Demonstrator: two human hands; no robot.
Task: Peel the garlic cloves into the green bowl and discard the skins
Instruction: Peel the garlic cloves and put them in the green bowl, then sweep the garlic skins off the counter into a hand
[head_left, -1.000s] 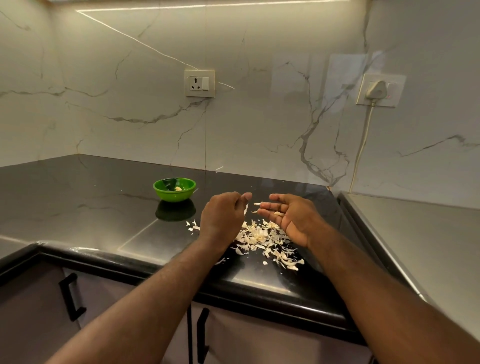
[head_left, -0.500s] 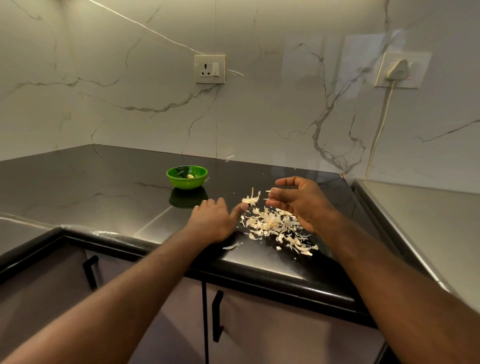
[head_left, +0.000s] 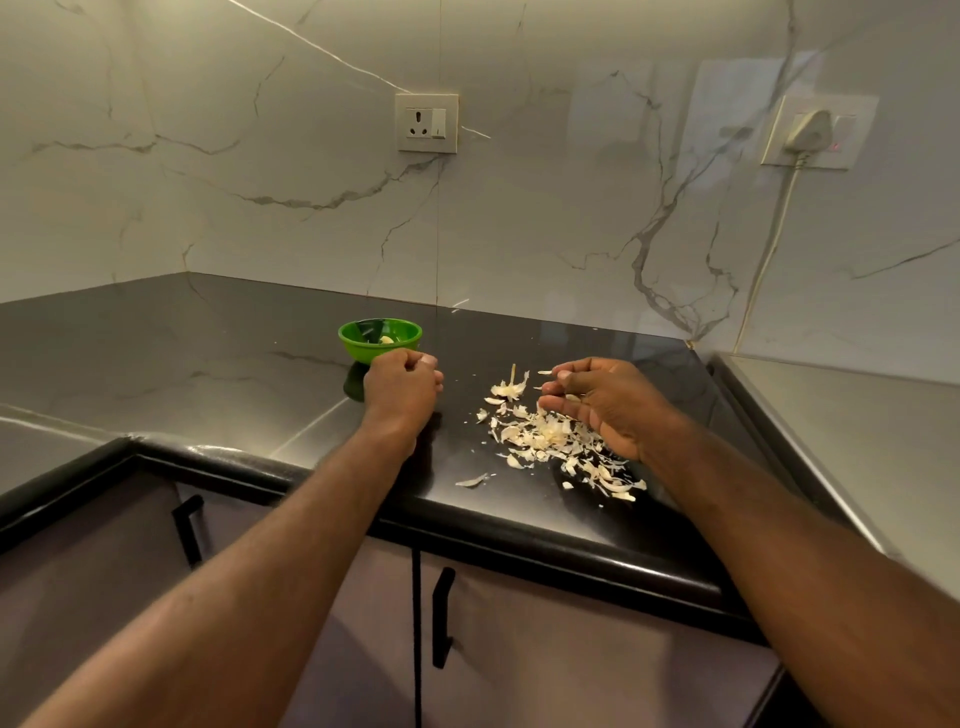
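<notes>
The green bowl (head_left: 379, 338) stands on the black counter (head_left: 208, 353) with a peeled garlic clove (head_left: 385, 340) inside. My left hand (head_left: 402, 387) rests on the counter just in front of the bowl's right side, its fingers curled into a fist; nothing shows inside it. A pile of pale garlic skins (head_left: 550, 436) lies to the right. My right hand (head_left: 597, 400) hovers over the pile's far edge, its fingers curled round a few bits of skin. A stray skin (head_left: 472, 480) lies near the counter's front edge.
A marble wall with a socket (head_left: 427, 123) rises behind the counter. A plugged-in white cord (head_left: 769, 249) hangs at the right, above a steel surface (head_left: 857, 441). Cabinet doors with black handles (head_left: 441, 618) sit below the counter's front edge.
My left hand left the skin pile, moved left to the bowl and curled into a fist. My right hand turned from palm-up and open to curled over the pile.
</notes>
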